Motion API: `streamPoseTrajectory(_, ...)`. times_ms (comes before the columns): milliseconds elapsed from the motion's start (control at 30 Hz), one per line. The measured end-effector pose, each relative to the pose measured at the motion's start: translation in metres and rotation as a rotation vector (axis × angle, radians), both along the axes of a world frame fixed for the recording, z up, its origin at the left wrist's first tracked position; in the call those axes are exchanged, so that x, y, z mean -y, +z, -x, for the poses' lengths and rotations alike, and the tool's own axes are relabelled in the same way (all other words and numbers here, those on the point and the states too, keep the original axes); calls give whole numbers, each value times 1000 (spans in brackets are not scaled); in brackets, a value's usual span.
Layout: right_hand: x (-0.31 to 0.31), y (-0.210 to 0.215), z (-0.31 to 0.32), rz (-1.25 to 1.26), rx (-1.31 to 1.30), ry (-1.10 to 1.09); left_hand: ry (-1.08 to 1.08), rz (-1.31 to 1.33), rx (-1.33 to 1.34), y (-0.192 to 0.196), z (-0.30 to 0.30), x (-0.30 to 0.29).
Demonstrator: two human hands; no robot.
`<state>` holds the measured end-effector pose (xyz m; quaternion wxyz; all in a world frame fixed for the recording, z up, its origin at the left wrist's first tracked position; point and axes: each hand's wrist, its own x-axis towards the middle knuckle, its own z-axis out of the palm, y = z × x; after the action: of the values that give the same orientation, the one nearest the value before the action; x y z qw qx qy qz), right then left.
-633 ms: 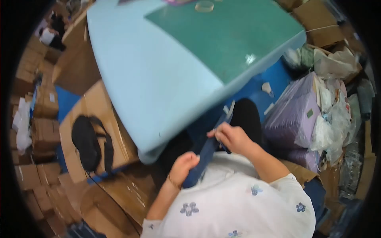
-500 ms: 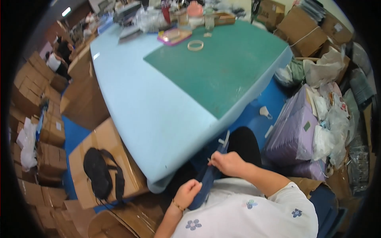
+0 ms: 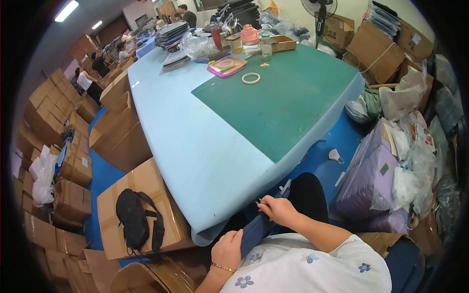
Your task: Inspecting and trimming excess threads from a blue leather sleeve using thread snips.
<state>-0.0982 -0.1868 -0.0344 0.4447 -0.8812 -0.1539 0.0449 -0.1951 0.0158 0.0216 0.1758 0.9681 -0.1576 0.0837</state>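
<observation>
A dark blue fabric piece (image 3: pixel 257 231) lies across my lap below the table's near edge. My left hand (image 3: pixel 226 250) is closed on its near end, fingers wrapped over the edge. Just above its far part, my right hand (image 3: pixel 277 210) is closed in a pinch. A small, pointed, light-coloured tool (image 3: pixel 259 201) pokes out from those fingers; its exact kind is too small to make out. A white strip (image 3: pixel 285 186) sticks up at the fabric's far end. Part of the fabric is hidden behind my hands.
Before me stands a table with a light blue cover (image 3: pixel 171 127) and a green mat (image 3: pixel 283 97), holding a tape roll (image 3: pixel 251 78) and a purple-edged tray (image 3: pixel 227 67). A black pouch (image 3: pixel 132 219) rests on a carton (image 3: pixel 110 239) at left. Wrapped purple stacks (image 3: pixel 364 180) stand right.
The view has tilted up, so the table and hands sit lower in the picture. My left hand has turned so its back shows more; both hands keep their hold.
</observation>
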Motion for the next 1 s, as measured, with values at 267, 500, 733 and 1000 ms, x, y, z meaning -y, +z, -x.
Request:
streamPoseTrajectory(267,18,8,17,-218,-83,100,-110,-65,167,-9,-8,-12)
streamPoseTrajectory(500,8,45,33,65,-73,267,8,11,181,-19,-25,-32)
streamPoseTrajectory(733,-11,22,42,117,178,313,9,-17,73,-17,-21,-38)
streamPoseTrajectory(1000,-26,27,34,162,365,338,-72,-94,131,-17,-27,-48)
